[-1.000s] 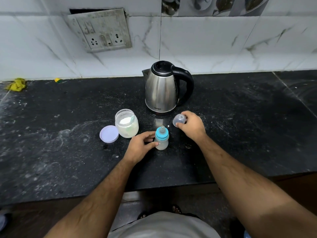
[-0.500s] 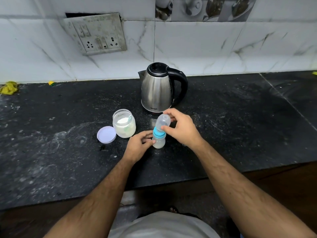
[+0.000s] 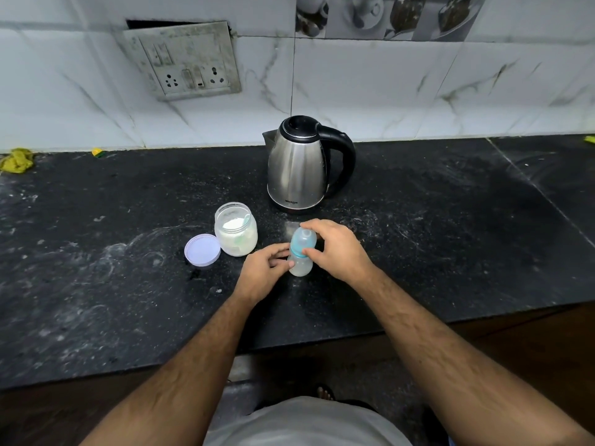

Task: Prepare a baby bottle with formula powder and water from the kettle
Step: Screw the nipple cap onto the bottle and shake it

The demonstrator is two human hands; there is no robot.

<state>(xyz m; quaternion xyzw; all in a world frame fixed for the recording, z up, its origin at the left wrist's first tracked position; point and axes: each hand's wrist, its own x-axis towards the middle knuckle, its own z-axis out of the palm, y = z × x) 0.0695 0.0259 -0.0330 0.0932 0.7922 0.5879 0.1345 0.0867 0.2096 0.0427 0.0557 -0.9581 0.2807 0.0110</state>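
A small baby bottle (image 3: 301, 266) with milky liquid stands upright on the black counter (image 3: 450, 239). It has a blue collar, and a clear dome cap (image 3: 303, 238) sits over the teat. My left hand (image 3: 265, 272) holds the bottle's lower body from the left. My right hand (image 3: 338, 247) grips the cap, fingers curled round it from the right. Behind stands the steel kettle (image 3: 297, 165) with a black handle and its lid down. An open jar of white formula powder (image 3: 236, 233) is left of the bottle.
The jar's lilac lid (image 3: 202, 250) lies flat beside the jar. A socket plate (image 3: 185, 61) hangs on the tiled wall. A yellow cloth (image 3: 16, 160) lies at the far left against the wall. The counter's front edge runs just below my forearms.
My right hand lifted the clear cap from the counter beside the kettle and brought it down over the bottle's teat. My left hand kept holding the bottle.
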